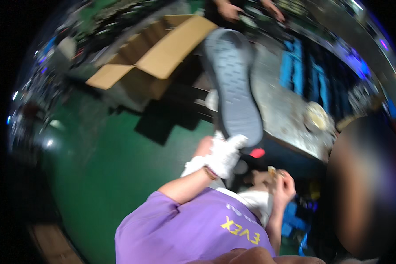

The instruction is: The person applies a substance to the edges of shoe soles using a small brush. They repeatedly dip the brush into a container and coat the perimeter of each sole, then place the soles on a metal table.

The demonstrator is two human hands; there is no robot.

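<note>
gripping sole (235,86) in left hand (225,157), pale bit (272,170) in right hand (285,186), carton (176,48), bench (278,103) beyond

A grey sole (236,86) — tread showing — and a small pale piece (272,170) are held apart.

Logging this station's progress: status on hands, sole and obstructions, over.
Left hand, gloved, gripping gray sole by near end. Right hand bare, fingers closed on small pale item. Sole's patterned face showing; only left hand partly covers it.
</note>
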